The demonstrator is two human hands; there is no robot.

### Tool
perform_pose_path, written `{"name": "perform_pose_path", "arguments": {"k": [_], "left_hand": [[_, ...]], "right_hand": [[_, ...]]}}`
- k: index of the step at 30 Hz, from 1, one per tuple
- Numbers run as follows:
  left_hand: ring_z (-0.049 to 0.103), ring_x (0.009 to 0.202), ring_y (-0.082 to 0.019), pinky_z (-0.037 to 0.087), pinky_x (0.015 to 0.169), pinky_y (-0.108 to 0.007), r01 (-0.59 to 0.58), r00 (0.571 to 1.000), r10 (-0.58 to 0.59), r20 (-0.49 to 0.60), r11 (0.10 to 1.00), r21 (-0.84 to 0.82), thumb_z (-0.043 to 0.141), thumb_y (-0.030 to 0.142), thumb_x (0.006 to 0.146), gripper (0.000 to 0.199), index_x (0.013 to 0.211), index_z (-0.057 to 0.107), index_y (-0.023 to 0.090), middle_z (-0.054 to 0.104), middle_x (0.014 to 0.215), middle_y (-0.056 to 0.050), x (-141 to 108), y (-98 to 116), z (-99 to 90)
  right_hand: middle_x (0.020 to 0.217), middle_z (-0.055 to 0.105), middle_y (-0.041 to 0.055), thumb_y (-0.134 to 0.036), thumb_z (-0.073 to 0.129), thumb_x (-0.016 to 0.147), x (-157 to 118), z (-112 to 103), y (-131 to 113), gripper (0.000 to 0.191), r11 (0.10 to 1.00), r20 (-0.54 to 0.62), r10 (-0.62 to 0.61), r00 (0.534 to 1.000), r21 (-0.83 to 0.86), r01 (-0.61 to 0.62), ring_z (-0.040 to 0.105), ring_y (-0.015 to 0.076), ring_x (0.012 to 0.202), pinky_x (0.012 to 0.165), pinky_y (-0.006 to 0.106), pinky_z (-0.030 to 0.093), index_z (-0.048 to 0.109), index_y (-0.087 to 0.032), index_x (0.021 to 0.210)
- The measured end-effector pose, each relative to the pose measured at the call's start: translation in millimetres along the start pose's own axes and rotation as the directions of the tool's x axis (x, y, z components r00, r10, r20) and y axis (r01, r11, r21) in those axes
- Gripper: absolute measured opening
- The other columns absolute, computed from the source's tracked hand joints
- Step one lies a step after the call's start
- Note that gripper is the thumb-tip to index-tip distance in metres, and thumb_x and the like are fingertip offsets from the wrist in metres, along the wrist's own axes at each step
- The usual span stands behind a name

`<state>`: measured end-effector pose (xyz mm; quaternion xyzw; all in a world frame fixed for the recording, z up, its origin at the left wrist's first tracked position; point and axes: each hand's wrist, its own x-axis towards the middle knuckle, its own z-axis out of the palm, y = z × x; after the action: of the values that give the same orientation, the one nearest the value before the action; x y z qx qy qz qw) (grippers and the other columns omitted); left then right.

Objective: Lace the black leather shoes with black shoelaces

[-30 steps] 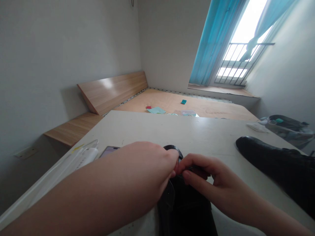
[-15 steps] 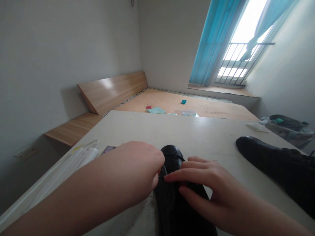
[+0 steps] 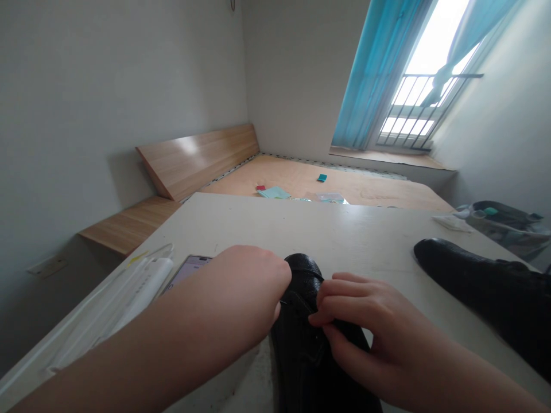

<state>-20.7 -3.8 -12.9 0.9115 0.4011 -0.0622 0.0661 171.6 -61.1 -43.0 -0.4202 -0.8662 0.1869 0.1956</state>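
A black leather lace-up shoe (image 3: 301,350) lies on the white table, its rounded toe pointing away from me. My left hand (image 3: 258,281) is closed in a fist at the shoe's left side; a short bit of thin black lace (image 3: 283,302) shows by its fingertips. Over the right side of the lacing, my right hand (image 3: 357,310) has thumb and forefinger pinched close together against the shoe. What sits between those two fingertips is hidden. A second black shoe (image 3: 477,287) lies apart on the right, laces showing near its top.
The white table (image 3: 258,223) carries a phone (image 3: 189,269) partly behind my left forearm, and a white packet (image 3: 129,298) at left. White tissue (image 3: 453,222) lies by the right edge, near a lined bin (image 3: 508,223). Beyond is a bed base (image 3: 370,186) with small items.
My right fingertips have drawn back slightly to the right and pinched together. My left fist has shifted slightly right, and more of the phone shows.
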Motion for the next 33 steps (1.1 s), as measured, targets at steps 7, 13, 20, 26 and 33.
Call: {"name": "perform_pose_path", "arguments": {"k": [7, 13, 20, 26, 33], "left_hand": [[0.065, 0.062, -0.021, 0.036, 0.051, -0.028, 0.012, 0.997, -0.016, 0.074, 0.999, 0.053, 0.054, 0.027, 0.084, 0.022, 0.073, 0.072, 0.020, 0.073, 0.073, -0.006, 14.0, 8.9, 1.9], [0.065, 0.060, -0.022, 0.033, 0.050, -0.028, -0.015, 0.993, 0.006, 0.116, 0.997, 0.076, 0.057, 0.024, 0.083, 0.019, 0.070, 0.070, 0.020, 0.073, 0.070, -0.005, 16.9, 9.6, -0.1], [0.062, 0.056, -0.018, 0.043, 0.057, -0.027, -0.016, 0.999, 0.015, 0.041, 0.999, 0.031, 0.055, 0.025, 0.082, 0.022, 0.065, 0.068, 0.019, 0.069, 0.063, -0.005, 14.1, 6.8, 2.1], [0.062, 0.057, -0.019, 0.046, 0.061, -0.028, -0.046, 0.998, 0.046, 0.039, 0.999, -0.009, 0.055, 0.024, 0.082, 0.022, 0.064, 0.067, 0.020, 0.067, 0.060, -0.003, 13.1, 5.5, 5.8], [0.066, 0.066, -0.022, 0.048, 0.067, -0.031, -0.038, 0.998, 0.038, 0.042, 0.999, -0.017, 0.054, 0.018, 0.082, 0.018, 0.069, 0.067, 0.019, 0.068, 0.065, -0.006, 16.1, 10.4, 6.5]], "right_hand": [[0.079, 0.065, 0.0018, -0.005, 0.050, 0.081, 3.2, 2.2, 0.3, 0.020, 0.998, -0.005, 0.022, 1.000, 0.050, -0.022, 0.057, 0.0151, 0.074, 0.066, 0.028, 0.040, 0.065, -0.019, 0.084], [0.079, 0.064, 0.0009, -0.006, 0.051, 0.082, 2.9, 1.9, -0.3, 0.020, 0.997, 0.000, 0.049, 0.999, 0.062, -0.049, 0.057, 0.0150, 0.074, 0.067, 0.028, 0.041, 0.065, -0.019, 0.083], [0.080, 0.065, -0.0002, -0.006, 0.051, 0.082, 4.7, 2.4, -0.4, 0.020, 0.995, -0.005, 0.066, 0.998, 0.070, -0.065, 0.057, 0.0137, 0.073, 0.066, 0.027, 0.042, 0.066, -0.019, 0.083], [0.080, 0.066, -0.0004, -0.007, 0.052, 0.083, 5.0, 2.0, -0.8, 0.020, 0.996, -0.017, 0.059, 0.998, 0.069, -0.058, 0.059, 0.0138, 0.074, 0.067, 0.027, 0.043, 0.066, -0.020, 0.083], [0.094, 0.068, -0.0009, -0.008, 0.051, 0.085, 5.8, 6.3, 2.0, 0.025, 0.989, -0.092, 0.120, 0.988, 0.099, -0.111, 0.063, 0.0144, 0.087, 0.077, 0.028, 0.047, 0.066, -0.025, 0.097]]}}
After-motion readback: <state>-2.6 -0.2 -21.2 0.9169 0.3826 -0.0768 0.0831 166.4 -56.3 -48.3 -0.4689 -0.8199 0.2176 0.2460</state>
